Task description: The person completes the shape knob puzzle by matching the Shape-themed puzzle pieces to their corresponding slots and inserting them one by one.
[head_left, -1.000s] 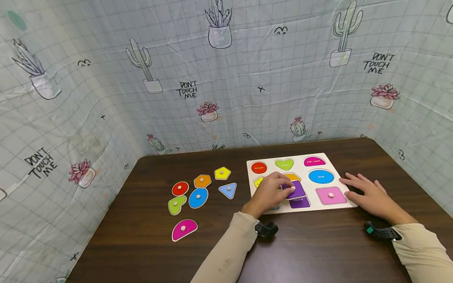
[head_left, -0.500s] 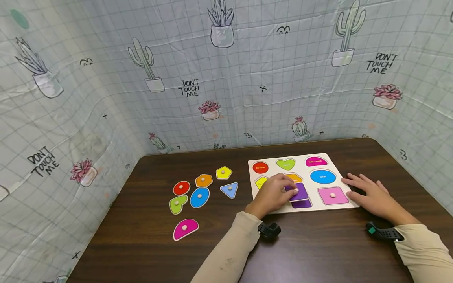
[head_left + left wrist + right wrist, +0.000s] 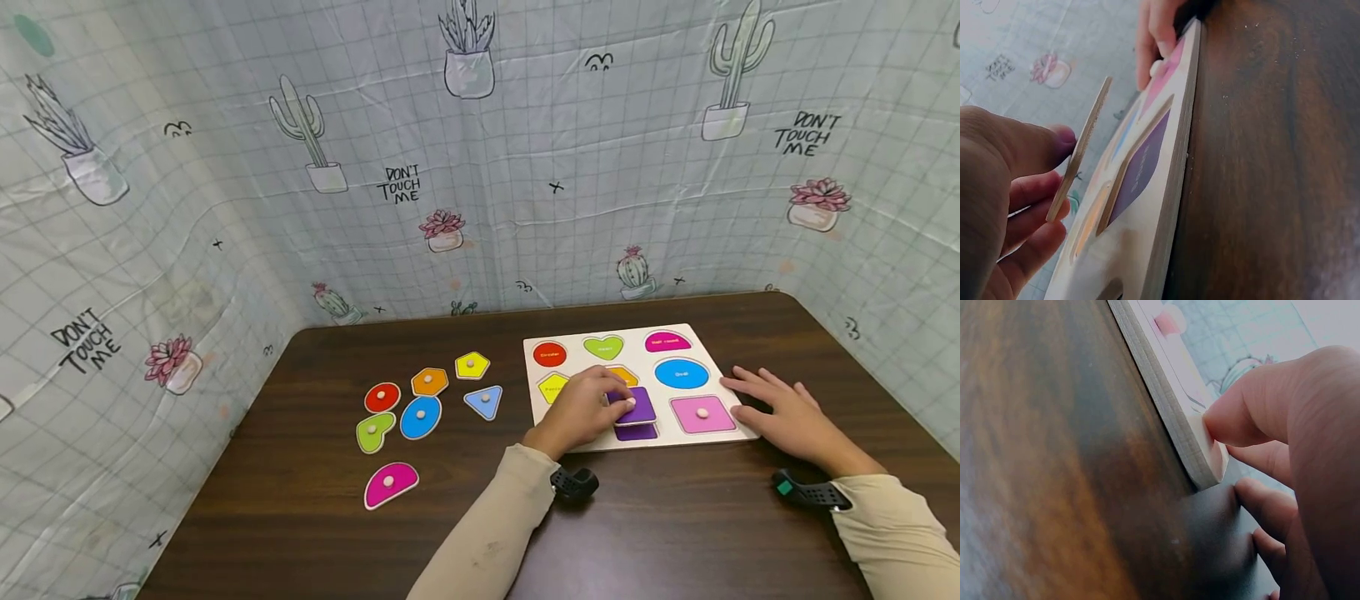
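Observation:
My left hand [image 3: 581,410] pinches the white knob of a purple square puzzle piece [image 3: 637,406]. In the left wrist view the piece [image 3: 1082,147] hangs above the board, apart from the purple square recess [image 3: 1141,165]. The white puzzle board [image 3: 657,426] has labelled shapes in several colours, and a pink rectangle piece [image 3: 702,414] sits in its lower right recess. My right hand [image 3: 783,417] rests at the board's right edge with fingers spread. In the right wrist view its thumb [image 3: 1241,419] presses on the board's corner [image 3: 1210,464].
Left of the board lie loose knobbed pieces: a red circle [image 3: 382,397], orange hexagon [image 3: 429,382], yellow pentagon [image 3: 472,365], blue triangle [image 3: 483,402], blue oval [image 3: 421,417], green heart [image 3: 375,432] and magenta half round [image 3: 392,486]. A patterned curtain [image 3: 555,233] stands behind the brown table [image 3: 300,500].
My left hand has shifted slightly to the right with the purple square piece, still above the board. My right hand has stayed at the board's edge.

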Action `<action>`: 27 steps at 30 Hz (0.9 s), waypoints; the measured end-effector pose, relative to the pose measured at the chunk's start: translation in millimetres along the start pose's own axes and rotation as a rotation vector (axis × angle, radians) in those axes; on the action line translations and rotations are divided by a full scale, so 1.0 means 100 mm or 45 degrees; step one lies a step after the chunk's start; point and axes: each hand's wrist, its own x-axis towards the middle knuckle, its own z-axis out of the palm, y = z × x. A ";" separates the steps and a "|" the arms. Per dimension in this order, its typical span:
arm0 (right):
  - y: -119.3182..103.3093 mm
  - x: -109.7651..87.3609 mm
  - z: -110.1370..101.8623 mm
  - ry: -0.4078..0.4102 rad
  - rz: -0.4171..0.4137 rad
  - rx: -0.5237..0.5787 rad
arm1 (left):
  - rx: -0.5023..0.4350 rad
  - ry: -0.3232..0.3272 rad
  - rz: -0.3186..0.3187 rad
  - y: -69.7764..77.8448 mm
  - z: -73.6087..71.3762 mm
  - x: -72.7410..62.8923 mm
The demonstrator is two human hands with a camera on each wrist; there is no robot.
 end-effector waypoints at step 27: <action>0.04 0.01 0.01 0.007 -0.008 -0.013 | 0.119 -0.061 0.053 -0.01 0.09 -0.03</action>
